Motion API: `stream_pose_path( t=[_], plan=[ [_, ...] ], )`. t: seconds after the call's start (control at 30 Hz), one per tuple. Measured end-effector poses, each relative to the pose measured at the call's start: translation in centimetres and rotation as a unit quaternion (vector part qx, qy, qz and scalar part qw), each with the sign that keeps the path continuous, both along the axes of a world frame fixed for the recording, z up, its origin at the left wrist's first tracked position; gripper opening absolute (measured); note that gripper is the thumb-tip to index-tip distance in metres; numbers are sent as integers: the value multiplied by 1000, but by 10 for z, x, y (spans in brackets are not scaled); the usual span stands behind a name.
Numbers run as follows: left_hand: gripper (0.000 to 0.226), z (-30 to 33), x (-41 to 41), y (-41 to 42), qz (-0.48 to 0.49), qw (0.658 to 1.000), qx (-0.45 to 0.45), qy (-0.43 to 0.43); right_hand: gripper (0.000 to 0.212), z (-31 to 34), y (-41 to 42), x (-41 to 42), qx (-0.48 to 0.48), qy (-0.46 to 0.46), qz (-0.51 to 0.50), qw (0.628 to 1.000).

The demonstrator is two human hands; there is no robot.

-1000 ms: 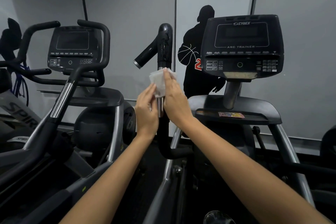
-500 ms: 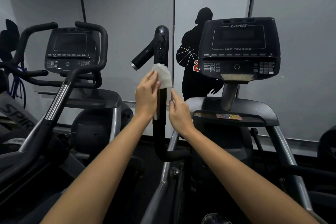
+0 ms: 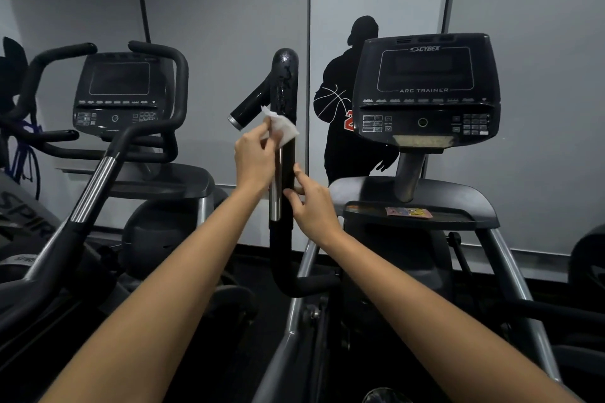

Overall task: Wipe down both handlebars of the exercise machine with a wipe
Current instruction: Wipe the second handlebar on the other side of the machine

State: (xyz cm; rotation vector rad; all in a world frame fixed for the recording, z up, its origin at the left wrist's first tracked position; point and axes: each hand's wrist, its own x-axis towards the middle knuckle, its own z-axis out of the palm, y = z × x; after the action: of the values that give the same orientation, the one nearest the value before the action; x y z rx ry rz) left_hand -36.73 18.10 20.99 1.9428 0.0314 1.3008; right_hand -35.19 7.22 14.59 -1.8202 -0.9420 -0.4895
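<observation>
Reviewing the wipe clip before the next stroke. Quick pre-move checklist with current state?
1. Wipe in the grip of the left hand: ok, fingers pinch it.
2. Wipe in contact with the upright handlebar: ok, it lies against the bar below the side grip.
3. Right hand steadying the bar: ok, fingers touch it lower down; no wipe in it.
4. Upper part wiped: cannot tell; wet-looking streaks show near the top.
5. Chrome section below the wipe wiped: cannot tell.
6. Second handlebar of the Cybex machine done: cannot tell, it is not in view.
</observation>
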Motion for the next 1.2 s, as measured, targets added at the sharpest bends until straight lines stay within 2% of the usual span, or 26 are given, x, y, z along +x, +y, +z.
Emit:
stream_pose_path(
  t=[0.1,0.17,0.27,0.57,0.7,0.83,1.0,1.1,1.2],
  plan=[
    [41,9,8,4,-75,996,-49,11,51,5,-5,-1,-18,-5,-5,1000],
    [43,-1,7,9,-138,986,-92,22,50,5,-6,-3,-14,-12,-8,1000],
    [39,-23,0,11,-180,974,-129,37,51,1,-3,-3,-16,-22,-27,999],
    [43,1,8,-1,-101,992,-80,-10,46,3,-3,-3,-22,-8,-14,1000],
    [44,-24,4,0,-70,997,9,-24,45,1,-1,-2,-14,-22,-18,1000],
    [45,-21,6,-5,43,986,154,-40,44,1,-3,-5,-15,-13,-22,1000],
    [47,-23,5,-14,106,972,210,-5,40,2,-4,-7,-13,-10,-21,1000],
    [62,-29,1,-14,160,936,313,31,31,0,-1,-5,-8,-11,-28,1000],
    [68,-23,3,-17,177,936,302,42,33,1,-1,-4,-15,-12,-32,999]
  ],
)
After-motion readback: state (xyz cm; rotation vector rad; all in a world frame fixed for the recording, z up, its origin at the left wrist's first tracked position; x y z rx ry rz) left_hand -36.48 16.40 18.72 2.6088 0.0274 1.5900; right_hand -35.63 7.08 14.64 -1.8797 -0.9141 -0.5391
